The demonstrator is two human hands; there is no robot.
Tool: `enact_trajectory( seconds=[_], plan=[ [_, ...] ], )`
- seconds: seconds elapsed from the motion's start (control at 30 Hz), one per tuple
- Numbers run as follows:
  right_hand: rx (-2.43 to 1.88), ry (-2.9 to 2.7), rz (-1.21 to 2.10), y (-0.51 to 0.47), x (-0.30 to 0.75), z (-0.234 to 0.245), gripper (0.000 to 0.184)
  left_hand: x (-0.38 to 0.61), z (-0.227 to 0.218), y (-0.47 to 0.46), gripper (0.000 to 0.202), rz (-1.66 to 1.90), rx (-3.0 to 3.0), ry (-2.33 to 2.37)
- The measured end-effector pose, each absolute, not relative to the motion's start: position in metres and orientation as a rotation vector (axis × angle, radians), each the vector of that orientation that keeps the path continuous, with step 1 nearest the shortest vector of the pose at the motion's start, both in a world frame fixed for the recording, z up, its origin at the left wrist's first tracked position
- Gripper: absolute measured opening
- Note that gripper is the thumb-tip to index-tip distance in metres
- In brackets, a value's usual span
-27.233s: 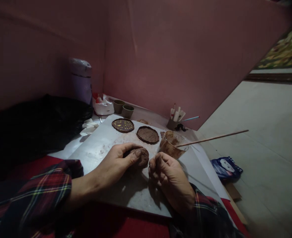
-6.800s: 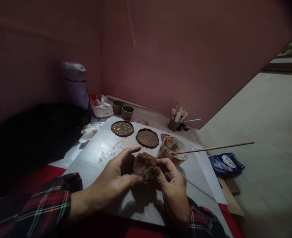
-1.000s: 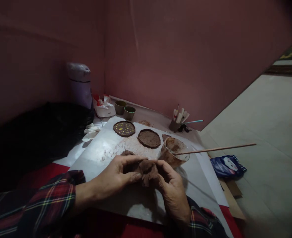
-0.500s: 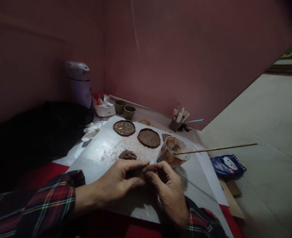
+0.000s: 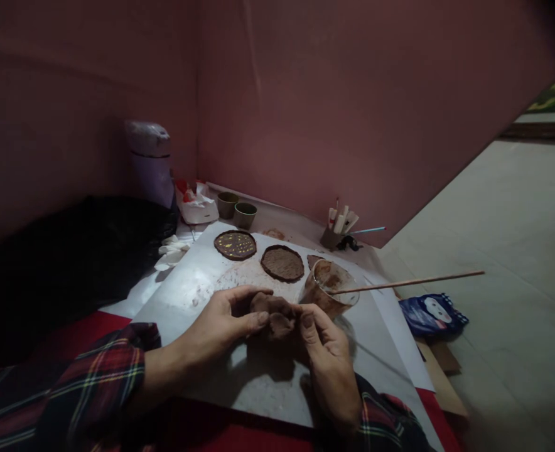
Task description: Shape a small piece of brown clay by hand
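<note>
My left hand [image 5: 221, 323] and my right hand [image 5: 327, 351] meet over a lump of brown clay [image 5: 274, 314] above a grey work board [image 5: 193, 282]. Both hands curl round the lump, thumbs and fingertips pressed into it from either side. Farther back on the board lie two flat round clay discs: one dotted with yellow [image 5: 235, 244], one plain brown [image 5: 282, 263]. A clear cup of muddy water [image 5: 328, 287] stands just right of the clay, with a long thin stick [image 5: 409, 282] resting in it and pointing right.
Two small green cups [image 5: 237, 209] and a white wrapper [image 5: 195, 204] sit near the wall corner. A holder of small tools [image 5: 338, 229] stands by the wall. A blue packet [image 5: 432, 314] lies on the floor at right. A pale jar [image 5: 151, 160] stands behind dark cloth [image 5: 70, 251].
The hands lifted from pressing low on the board and now hold the clay lump up between them. The small clay piece seen beside the left hand is no longer lying there.
</note>
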State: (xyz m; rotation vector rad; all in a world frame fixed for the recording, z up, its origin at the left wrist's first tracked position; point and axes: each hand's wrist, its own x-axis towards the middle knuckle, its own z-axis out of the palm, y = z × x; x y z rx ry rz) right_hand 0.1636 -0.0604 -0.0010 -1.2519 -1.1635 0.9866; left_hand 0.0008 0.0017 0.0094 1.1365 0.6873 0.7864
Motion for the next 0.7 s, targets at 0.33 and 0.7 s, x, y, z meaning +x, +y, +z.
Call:
enact_trajectory(
  seconds=[0.33,0.7],
  plan=[
    [-1.073,-1.034,1.190,-0.057,0.167,-0.008,0.038,-0.002,0.005,0.004,0.039,0.665,1.048,0.524],
    [-1.202,-1.074,1.176,-0.064,0.154,0.001,0.020,-0.003,0.011,-0.001,0.043,0.687,1.319,0.770]
  ],
)
